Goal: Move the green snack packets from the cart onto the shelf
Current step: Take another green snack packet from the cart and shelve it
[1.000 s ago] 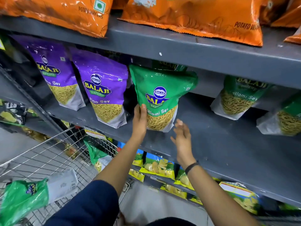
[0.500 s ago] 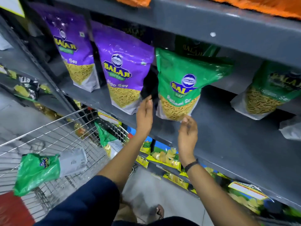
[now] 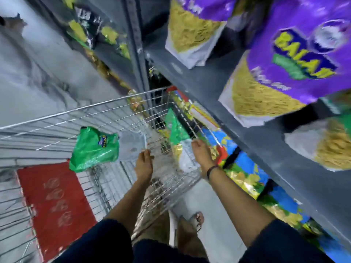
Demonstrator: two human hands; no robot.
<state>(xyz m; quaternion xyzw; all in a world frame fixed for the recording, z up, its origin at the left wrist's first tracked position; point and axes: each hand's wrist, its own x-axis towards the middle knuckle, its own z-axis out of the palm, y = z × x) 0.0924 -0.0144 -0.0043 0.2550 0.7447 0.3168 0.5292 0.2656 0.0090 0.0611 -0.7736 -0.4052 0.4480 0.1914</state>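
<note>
The view is blurred. Two green snack packets are in the wire cart (image 3: 95, 106). One green packet (image 3: 95, 147) lies flat at the left, clear end to the right. The other green packet (image 3: 175, 130) stands against the cart's right wall. My left hand (image 3: 144, 164) hovers inside the cart just below the lying packet's clear end, fingers apart. My right hand (image 3: 202, 153) is beside the standing packet, at its lower white part, holding nothing. A green packet (image 3: 332, 145) stands on the grey shelf (image 3: 209, 88) at the far right.
Two purple packets (image 3: 284, 63) stand on the same shelf, left of the green one. A red panel (image 3: 55, 196) lies in the cart near me. Lower shelves hold yellow and blue packets (image 3: 245, 168). My sandalled foot (image 3: 197, 219) is on the grey floor.
Both hands have come away from the green packet on the shelf and dropped into the cart. My head has swung down and left, so the cart now fills the middle.
</note>
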